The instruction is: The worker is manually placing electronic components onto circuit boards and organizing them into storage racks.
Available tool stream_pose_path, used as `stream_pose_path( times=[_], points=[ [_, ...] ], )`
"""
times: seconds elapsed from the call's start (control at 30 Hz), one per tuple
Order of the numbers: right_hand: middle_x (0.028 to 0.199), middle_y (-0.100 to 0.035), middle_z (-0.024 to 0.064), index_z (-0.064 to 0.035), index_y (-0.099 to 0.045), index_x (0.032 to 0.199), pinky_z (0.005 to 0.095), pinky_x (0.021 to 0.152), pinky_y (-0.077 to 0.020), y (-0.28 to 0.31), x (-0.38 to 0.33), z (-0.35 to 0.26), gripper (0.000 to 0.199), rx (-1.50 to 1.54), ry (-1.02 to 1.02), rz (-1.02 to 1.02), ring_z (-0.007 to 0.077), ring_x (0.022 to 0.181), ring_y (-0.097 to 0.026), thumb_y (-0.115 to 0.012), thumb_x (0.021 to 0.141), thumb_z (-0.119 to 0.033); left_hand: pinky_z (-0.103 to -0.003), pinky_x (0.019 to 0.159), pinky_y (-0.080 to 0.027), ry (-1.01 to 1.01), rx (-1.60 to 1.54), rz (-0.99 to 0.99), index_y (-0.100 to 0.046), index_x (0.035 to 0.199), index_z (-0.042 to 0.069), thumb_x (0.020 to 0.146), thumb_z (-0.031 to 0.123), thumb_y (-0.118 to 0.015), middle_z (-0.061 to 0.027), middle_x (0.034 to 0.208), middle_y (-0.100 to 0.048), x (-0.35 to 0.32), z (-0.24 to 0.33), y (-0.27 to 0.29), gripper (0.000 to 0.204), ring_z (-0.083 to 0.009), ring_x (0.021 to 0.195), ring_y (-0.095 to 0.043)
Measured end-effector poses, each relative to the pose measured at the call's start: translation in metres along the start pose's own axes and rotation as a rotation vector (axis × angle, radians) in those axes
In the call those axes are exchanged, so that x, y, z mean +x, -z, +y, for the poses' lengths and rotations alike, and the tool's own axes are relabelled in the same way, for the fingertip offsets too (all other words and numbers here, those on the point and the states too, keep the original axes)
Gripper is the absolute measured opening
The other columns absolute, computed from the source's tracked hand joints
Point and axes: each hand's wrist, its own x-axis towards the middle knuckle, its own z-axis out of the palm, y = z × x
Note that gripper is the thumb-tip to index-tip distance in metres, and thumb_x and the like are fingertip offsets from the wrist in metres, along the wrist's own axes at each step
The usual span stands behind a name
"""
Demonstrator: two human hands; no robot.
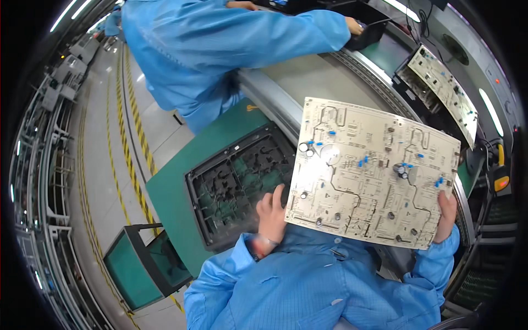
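Observation:
A large beige circuit board (363, 176), dotted with blue parts and small cylindrical capacitors, is held up tilted in front of my chest. My right hand (446, 217) grips its lower right edge, thumb on the front face and the other fingers behind. At the lower left edge is my left hand (271, 214), its fingers bent against the board's rim; the board hides the thumb. Left of the board, a black frame tray (199, 201) with a ribbed, cut-out inside lies on a green tabletop (170, 187), close to my left fingers.
A co-worker in a blue coat (220, 44) reaches across the conveyor line (352, 82) ahead. Another populated board (443, 88) stands tilted at the far right, above a yellow handheld scanner (500, 170). A dark-framed green panel (135, 269) is at the lower left, beside the striped floor.

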Motion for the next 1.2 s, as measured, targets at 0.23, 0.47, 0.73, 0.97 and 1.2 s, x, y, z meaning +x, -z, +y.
stream_pose_path(
  times=[0.23, 0.47, 0.73, 0.97, 1.2],
  points=[
    [0.12, -0.052, 0.0158, 0.0038, -0.04, 0.125, 0.0321, 0.088, -0.0435, -0.005, 0.004, 0.025, 0.042, -0.004, -0.115, 0.009, 0.0244, 0.103, -0.056, -0.042, 0.091, -0.021, -0.041, 0.097, -0.032, 0.387, -0.993, -0.25, -0.047, 0.121, 0.005, 0.084, 0.023, -0.05, -0.0156, 0.122, -0.047, 0.014, -0.018, 0.028, 0.042, -0.033, 0.112, -0.042],
    [0.12, -0.052, 0.0161, 0.0033, -0.039, 0.125, 0.0391, 0.09, -0.0436, -0.075, -0.034, 0.107, 0.045, -0.087, -0.159, -0.058, 0.0285, 0.11, -0.052, -0.052, 0.088, -0.019, -0.042, 0.107, -0.02, 0.808, -2.467, -0.017, -0.02, 0.14, 0.008, 0.09, 0.057, -0.028, -0.0091, 0.144, -0.026, 0.046, -0.013, 0.063, 0.07, -0.0265, 0.131, -0.026],
    [0.132, -0.037, 0.0197, 0.0007, -0.031, 0.13, 0.0443, 0.1, -0.0309, -0.108, 0.006, 0.105, 0.059, 0.076, -0.257, -0.356, 0.0317, 0.121, -0.038, -0.054, 0.085, -0.03, -0.041, 0.098, -0.034, 0.634, -1.877, 0.547, -0.038, 0.127, 0.006, 0.092, 0.042, -0.041, -0.0089, 0.127, -0.045, 0.059, -0.117, 0.114, 0.05, -0.0243, 0.118, -0.043],
    [0.125, -0.043, 0.0206, 0.0009, -0.027, 0.131, 0.0426, 0.101, -0.029, -0.133, 0.027, 0.077, 0.094, -0.043, 0.218, -0.347, 0.0311, 0.121, -0.039, -0.065, 0.069, -0.058, -0.025, 0.052, -0.046, -0.08, -0.692, 0.076, -0.064, 0.075, 0.0, 0.064, 0.022, -0.078, -0.0083, 0.065, -0.064, 0.103, -0.073, 0.183, 0.028, -0.0163, 0.057, -0.062],
    [0.121, -0.05, 0.017, 0.0048, -0.037, 0.126, 0.0354, 0.098, -0.0345, -0.132, 0.006, 0.111, 0.078, -0.339, -0.044, -0.816, 0.0216, 0.114, -0.046, -0.08, 0.066, -0.018, -0.032, 0.045, -0.042, -0.195, -0.596, -0.015, -0.064, 0.078, 0.006, 0.069, 0.023, -0.074, -0.0085, 0.063, -0.061, 0.117, -0.043, 0.169, 0.022, -0.0252, 0.05, -0.057]
  ],
)
